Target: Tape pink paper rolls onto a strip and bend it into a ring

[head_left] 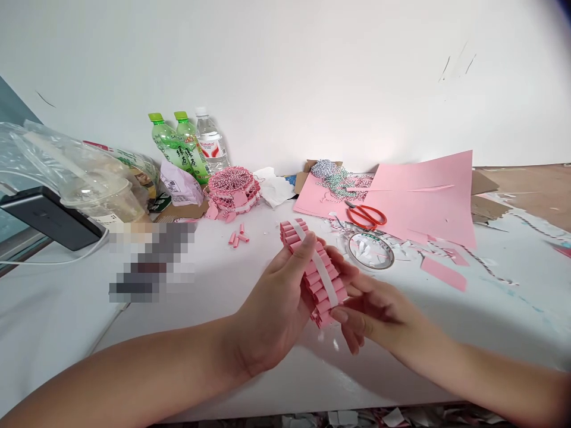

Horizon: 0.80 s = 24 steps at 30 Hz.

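Note:
A ring of rolled pink paper tubes point(321, 284) is held above the table, tilted, with a white strip point(322, 268) running around its outer side. My left hand point(283, 291) is closed around it, thumb pressed on the tubes and strip. At the lower right end, my right hand point(379, 312) grips the ring between thumb and fingers, the thumb close to the strip's lower part. Some fingertips of both hands are hidden behind the ring. Several loose small pink paper rolls point(238, 238) lie on the table beyond my left hand.
Red-handled scissors point(366, 216) and a roll of clear tape point(371, 249) lie beyond my right hand. Pink paper sheets point(419, 199) and twine point(332, 178) are behind them. A stringed pink paper piece point(234, 189), bottles point(191, 142), a plastic cup point(100, 196) and a power bank point(51, 217) stand leftward.

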{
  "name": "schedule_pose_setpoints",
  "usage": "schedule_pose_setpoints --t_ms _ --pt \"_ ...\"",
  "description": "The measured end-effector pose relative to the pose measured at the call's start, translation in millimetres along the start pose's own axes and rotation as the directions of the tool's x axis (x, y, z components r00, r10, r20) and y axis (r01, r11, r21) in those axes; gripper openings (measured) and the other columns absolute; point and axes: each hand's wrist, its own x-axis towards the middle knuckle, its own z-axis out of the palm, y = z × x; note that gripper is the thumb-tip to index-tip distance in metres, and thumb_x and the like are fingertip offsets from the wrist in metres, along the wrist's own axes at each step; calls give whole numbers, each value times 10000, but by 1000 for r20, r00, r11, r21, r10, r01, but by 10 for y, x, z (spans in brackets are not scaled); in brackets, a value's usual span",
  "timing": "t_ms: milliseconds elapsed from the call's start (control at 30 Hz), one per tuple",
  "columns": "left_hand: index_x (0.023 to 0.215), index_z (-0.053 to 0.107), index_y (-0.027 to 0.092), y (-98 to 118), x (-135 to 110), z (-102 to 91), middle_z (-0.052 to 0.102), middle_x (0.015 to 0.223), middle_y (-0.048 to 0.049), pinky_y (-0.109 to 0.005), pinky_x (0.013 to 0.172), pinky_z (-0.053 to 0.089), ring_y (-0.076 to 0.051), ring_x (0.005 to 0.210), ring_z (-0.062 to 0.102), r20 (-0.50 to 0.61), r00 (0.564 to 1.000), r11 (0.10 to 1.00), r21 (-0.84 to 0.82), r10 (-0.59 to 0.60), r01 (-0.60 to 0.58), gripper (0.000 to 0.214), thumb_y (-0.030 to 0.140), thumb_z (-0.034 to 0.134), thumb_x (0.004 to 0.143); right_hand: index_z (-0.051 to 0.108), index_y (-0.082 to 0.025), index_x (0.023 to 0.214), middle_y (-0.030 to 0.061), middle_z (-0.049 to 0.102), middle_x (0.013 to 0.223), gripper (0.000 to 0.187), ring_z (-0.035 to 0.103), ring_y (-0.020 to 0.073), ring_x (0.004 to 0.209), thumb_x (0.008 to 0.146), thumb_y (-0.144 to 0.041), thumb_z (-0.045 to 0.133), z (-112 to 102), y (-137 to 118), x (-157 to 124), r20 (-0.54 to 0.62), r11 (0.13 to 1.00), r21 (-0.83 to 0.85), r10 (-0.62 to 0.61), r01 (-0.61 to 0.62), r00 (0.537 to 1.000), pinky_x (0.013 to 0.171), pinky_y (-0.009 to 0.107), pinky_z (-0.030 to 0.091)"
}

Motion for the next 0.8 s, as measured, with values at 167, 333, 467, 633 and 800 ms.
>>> schedule_pose_setpoints --t_ms 167,333,467,633,800 --pt "864 598 177 16 5 -14 571 686 7 -271 693 457 -139 673 570 -24 993 977 182 119 -113 308 434 446 943 585 -222 861 -22 595 651 178 613 148 634 919 -376 518 -57 -36 -5 -79 995 -94 -33 25 996 632 282 445" --pt "946 588 214 -41 -12 -33 514 592 31 -298 797 407 -164 730 546 173 978 870 457 119 -187 195 309 419 959 590 -238 849 -28 623 654 179 640 164 662 919 -392 532 -126 -39 2 -171 998 -34 -52 47 984 649 300 436" --pt "972 591 217 -114 15 -96 608 862 -39 -320 868 388 -208 942 526 241 946 595 735 217 -324 137 266 471 932 613 -238 861 -23 658 714 174 659 163 703 941 -352 509 -152 -22 -12 -183 989 104 -89 109 979 738 316 463" --pt "1077 539 203 -202 57 -211 597 965 -70 -326 831 409 -205 913 539 312 926 513 771 211 -376 178 269 432 951 608 -236 899 -18 677 641 229 656 173 704 979 -355 430 -160 -21 -29 -197 991 75 -98 114 975 771 332 458" --pt "1099 446 214 -317 89 -298 588 935 -48 -330 791 425 -172 809 549 258 929 594 715 267 -369 167 306 416 963 602 -274 1001 -51 632 656 139 615 121 631 947 -360 508 -183 -20 -25 -296 986 55 -138 160 945 671 270 470"
